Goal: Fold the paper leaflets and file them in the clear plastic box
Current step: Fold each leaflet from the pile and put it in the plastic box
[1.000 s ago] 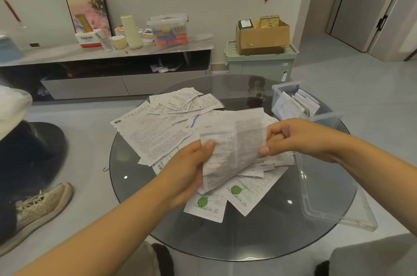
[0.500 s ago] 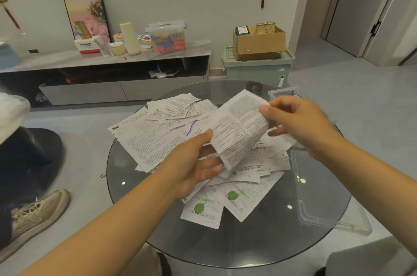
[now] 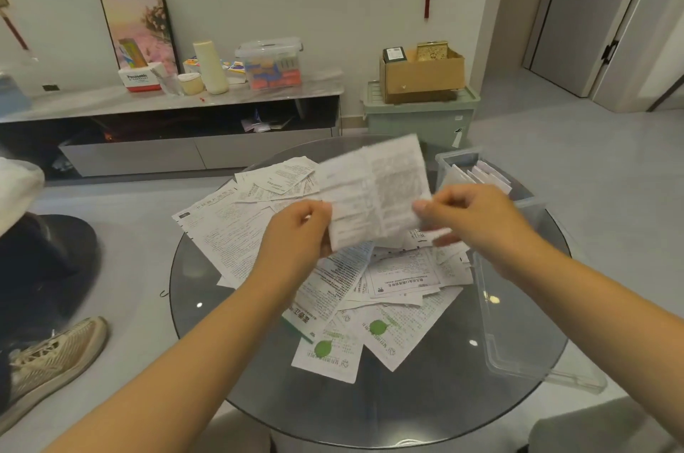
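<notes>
The leaflet (image 3: 374,193) is up off the pile now, lifted higher than it was a second ago and spread flat between both hands, where half a second back it hung slanted. It is blurred with motion, creases showing across it. My read: this one is being opened out and squared up ahead of its fold, so the fold itself is not yet made.

On the left, the left hand (image 3: 296,234) pinches the sheet's near-left edge, thumb on the front, fingers curled behind, forearm reaching in from the near left. In the middle, below the raised sheet, the loose heap of leaflets (image 3: 370,289) sprawls over the round glass table (image 3: 229,349), plenty yet to file.

To the right, the right hand (image 3: 470,219) grips the sheet's right edge, thumb tip on the paper, knuckles up, wrist level with its partner. Far right, the clear plastic box (image 3: 444,160) stands with folded leaflets upright inside it; its lid (image 3: 518,337) lies near right.
</notes>
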Demonstrator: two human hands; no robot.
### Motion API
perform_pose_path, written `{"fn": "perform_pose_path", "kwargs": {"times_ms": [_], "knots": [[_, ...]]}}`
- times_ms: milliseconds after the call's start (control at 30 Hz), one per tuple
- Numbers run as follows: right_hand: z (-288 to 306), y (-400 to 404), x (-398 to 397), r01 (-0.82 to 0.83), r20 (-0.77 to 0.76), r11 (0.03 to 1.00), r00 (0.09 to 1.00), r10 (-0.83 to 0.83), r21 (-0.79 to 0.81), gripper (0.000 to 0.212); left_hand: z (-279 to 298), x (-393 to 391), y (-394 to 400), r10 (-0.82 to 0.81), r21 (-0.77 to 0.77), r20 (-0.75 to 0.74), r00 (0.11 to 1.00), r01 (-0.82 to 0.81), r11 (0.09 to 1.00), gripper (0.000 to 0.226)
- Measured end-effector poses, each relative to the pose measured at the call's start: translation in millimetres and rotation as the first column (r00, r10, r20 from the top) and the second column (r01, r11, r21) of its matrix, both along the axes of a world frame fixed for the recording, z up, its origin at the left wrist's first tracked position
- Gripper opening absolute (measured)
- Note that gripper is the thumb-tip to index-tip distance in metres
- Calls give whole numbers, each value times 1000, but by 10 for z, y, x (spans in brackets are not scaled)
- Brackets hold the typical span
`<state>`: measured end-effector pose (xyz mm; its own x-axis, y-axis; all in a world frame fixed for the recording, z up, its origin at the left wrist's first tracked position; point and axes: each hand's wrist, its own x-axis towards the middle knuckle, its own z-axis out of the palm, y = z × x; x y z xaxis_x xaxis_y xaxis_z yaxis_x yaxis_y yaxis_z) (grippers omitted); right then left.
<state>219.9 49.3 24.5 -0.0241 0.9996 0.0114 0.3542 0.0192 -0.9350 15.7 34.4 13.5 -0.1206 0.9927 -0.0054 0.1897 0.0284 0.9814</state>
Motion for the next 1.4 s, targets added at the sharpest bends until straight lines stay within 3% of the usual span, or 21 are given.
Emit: {"fn": "perform_pose_path", "kwargs": {"times_ms": [100,167,333,433,567,733,833,933,1033,1167,1400], "knots": [[-228,45,-12,-41,179,977,981,79,-210,26,-203,-91,27,-36,-139,-226,973,4,990,25],[-307,57,-33,-45,288,958,949,130,-282,27,-302,-128,43,-68,-215,-292,954,3,977,23],[-422,85,-104,-19,467,952,869,167,-306,27,-474,-109,36,-125,-225,-515,848,7,974,21],[-479,124,-144,-18,528,954,830,181,-300,29,-513,-58,23,-131,-178,-568,813,34,983,30],[-543,153,-179,4,559,956,812,168,-293,18,-518,-22,25,-135,-148,-561,817,61,987,47],[-593,159,-168,20,547,956,824,150,-293,33,-561,-15,34,-182,-156,-605,775,108,982,67],[-613,158,-154,31,515,959,848,123,-280,8,-616,-4,45,-181,-136,-689,702,119,983,75],[-632,123,-142,9,511,967,850,126,-253,31,-628,1,31,-98,-19,-835,541,149,989,69],[-648,66,-161,-29,514,982,849,124,-189,24,-610,-11,25,-82,111,-885,459,377,919,38],[-681,5,-159,-31,510,992,855,89,-121,24,-698,-15,-23,-278,-2,-895,349,621,784,45],[-718,1,-117,-54,535,994,840,97,-96,6,-796,-45,15,-351,-65,-879,322,650,757,51]]}}
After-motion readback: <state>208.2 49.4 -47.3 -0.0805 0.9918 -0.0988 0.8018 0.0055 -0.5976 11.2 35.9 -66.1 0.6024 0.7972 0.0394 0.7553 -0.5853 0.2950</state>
